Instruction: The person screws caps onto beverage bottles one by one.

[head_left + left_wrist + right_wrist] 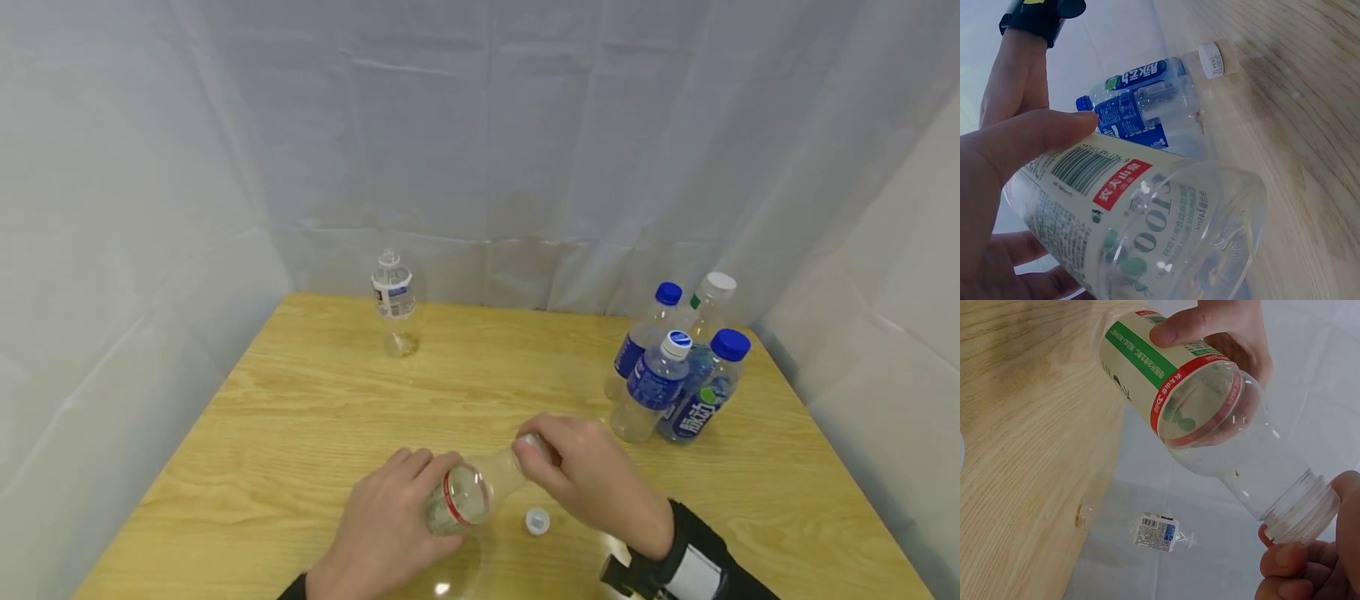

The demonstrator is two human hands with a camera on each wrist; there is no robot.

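Tilted above the front of the table is a clear plastic bottle [459, 497] with a cream label and red band. My left hand [393, 521] grips it round the label; in the left wrist view the bottle's base [1235, 231] points toward the camera. At the other end, my right hand [600, 479] pinches the ridged, translucent cap [1302, 515] at the neck between thumb and fingers. No drink is seen inside the bottle. Below the neck, a loose white cap [537, 522] lies on the wooden table [330, 400].
An uncapped clear bottle [393, 300] stands at the back left. To the right is a cluster of several capped bottles, among them a white-capped one [652, 387] and a blue-capped one [701, 396]. White sheeting [480, 150] encloses the table's back and sides.
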